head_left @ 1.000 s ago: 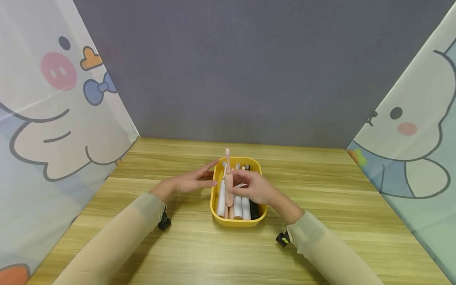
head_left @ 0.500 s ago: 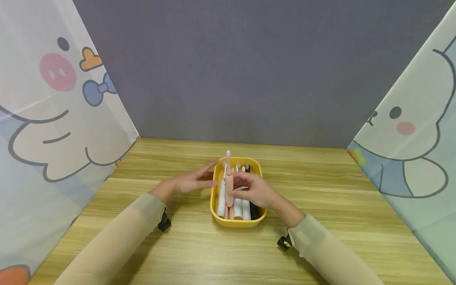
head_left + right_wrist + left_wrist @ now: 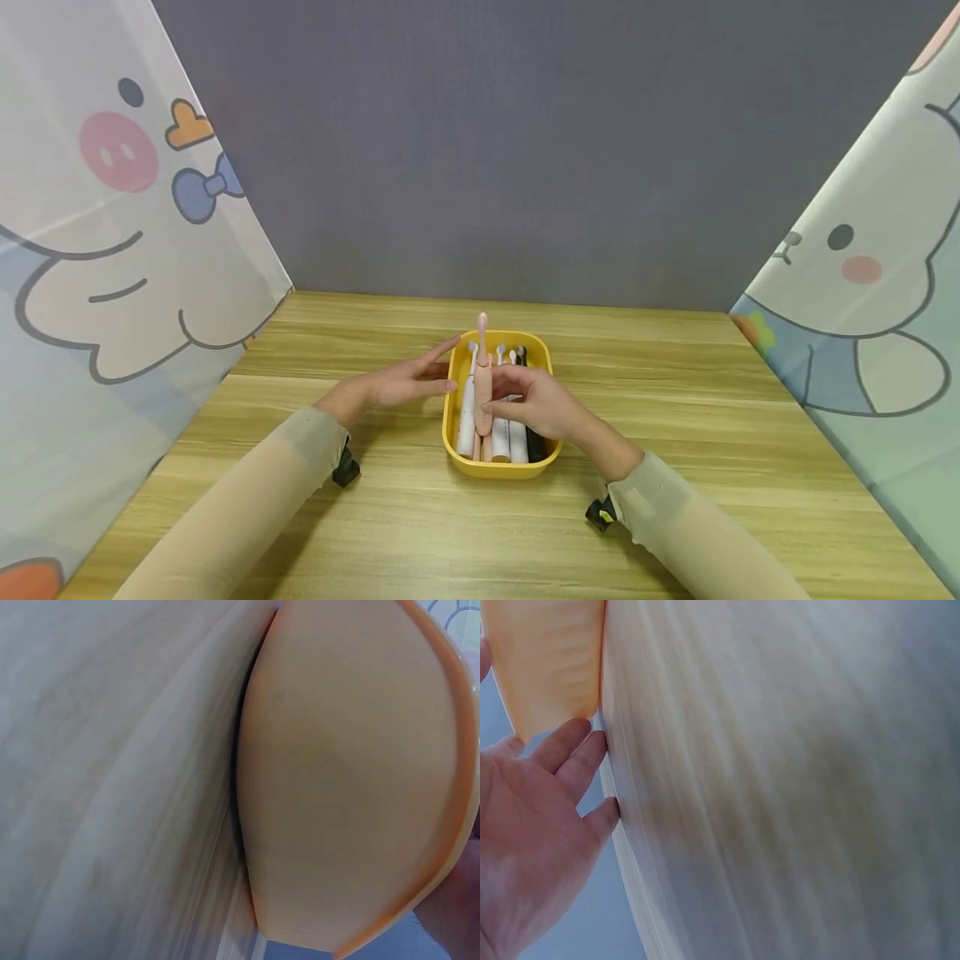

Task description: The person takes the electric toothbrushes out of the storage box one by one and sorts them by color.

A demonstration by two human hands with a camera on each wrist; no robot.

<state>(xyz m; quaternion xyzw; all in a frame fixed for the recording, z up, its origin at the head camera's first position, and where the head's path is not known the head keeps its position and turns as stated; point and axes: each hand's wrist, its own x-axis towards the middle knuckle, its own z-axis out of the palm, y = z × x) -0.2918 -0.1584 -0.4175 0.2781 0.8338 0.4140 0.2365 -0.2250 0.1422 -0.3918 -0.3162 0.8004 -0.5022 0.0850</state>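
In the head view, a yellow plastic bin (image 3: 498, 471) stands on the table with several electric toothbrushes in it. My right hand (image 3: 538, 402) pinches the handle of a pink electric toothbrush (image 3: 483, 402) between thumb and fingers; its brush head points away, past the bin's far rim. Beneath it lie pink handles, with a white toothbrush (image 3: 466, 425) to the left and a black one (image 3: 536, 446) at the right. My left hand (image 3: 405, 383) rests at the bin's left side, fingers extended. The left wrist view shows those fingertips right at the bin's wall (image 3: 547, 667).
The wood-grain table (image 3: 420, 533) extends around the bin. A grey panel (image 3: 480, 150) rises behind it, with cartoon-printed panels (image 3: 135, 250) at the left and right. The right wrist view is mostly filled by the bin's outer wall (image 3: 345, 765).
Both hands keep almost the same place. The pink toothbrush has shifted very slightly to the right in my right hand's pinch.
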